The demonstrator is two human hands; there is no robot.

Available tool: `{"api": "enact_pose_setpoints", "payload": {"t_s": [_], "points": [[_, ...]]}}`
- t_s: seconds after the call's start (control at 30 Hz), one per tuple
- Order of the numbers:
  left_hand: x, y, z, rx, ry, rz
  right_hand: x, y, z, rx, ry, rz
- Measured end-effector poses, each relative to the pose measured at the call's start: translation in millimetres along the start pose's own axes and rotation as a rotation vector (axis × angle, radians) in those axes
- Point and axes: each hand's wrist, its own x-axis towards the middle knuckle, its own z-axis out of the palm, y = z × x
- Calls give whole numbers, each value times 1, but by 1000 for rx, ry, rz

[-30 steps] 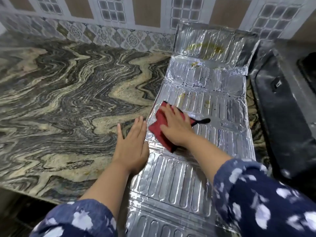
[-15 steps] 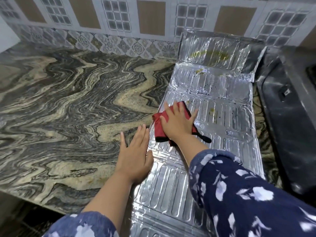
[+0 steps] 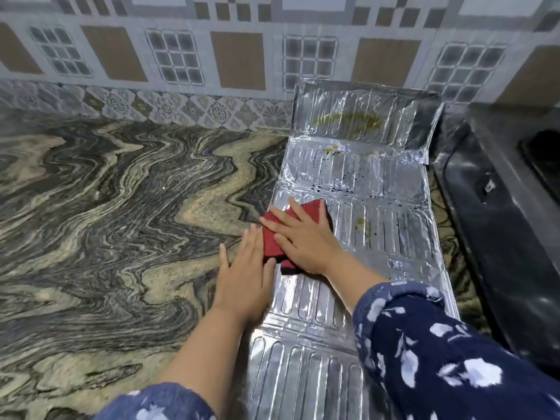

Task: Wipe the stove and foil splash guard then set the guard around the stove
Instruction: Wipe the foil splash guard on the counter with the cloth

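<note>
**Q:** Fingers (image 3: 280, 218) of the right hand (image 3: 306, 237): what state?

**A:** Straight and spread, pressing a red cloth (image 3: 315, 207) flat onto the foil splash guard (image 3: 378, 225). Nothing is pinched. The left hand (image 3: 244, 277) also lies flat with straight fingers, partly on the guard's left edge and partly on the desk (image 3: 106, 207), apparently bracing the panel.

**Q:** Location of the guard?

**A:** Lying unfolded on the desk beside the stove (image 3: 500, 237), its far panel tilted up against the tiled wall (image 3: 242, 56).

**Q:** Handling characteristics?

**A:** Judged thin, light and easily creased; it will likely slide or buckle under a hard wipe. Hold it down near the wiped zone. To lift, support it along the edges at a fold line, not mid-panel.

**Q:** Remaining soil?

**A:** Yellowish smears and dark specks on the far panels; the near panels look cleaner.

**Q:** Limits of view?

**A:** The stove is cut off at the right edge; its top surface cannot be assessed. The guard's near end is hidden by the patterned sleeve (image 3: 439, 359).
</note>
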Motion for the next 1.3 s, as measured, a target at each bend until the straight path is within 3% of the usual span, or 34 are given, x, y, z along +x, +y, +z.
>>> {"api": "enact_pose_setpoints", "payload": {"t_s": [0.23, 0.5, 0.97, 1.17, 1.23, 1.3], "points": [[0, 0, 4, 141, 11, -9, 21, 39, -8, 32, 11, 410], [-2, 0, 7, 174, 10, -9, -20, 51, -7, 27, 75, 581], [-35, -3, 2, 190, -4, 31, -97, 12, -6, 74, -6, 514], [34, 19, -11, 122, -5, 124, -113, 41, -28, -110, -18, 45], [64, 24, -10, 111, -10, 114, -111, 47, -22, -47, -37, 14], [89, 23, -7, 115, -18, 106, -106, 54, -15, 32, -8, 97]]}}
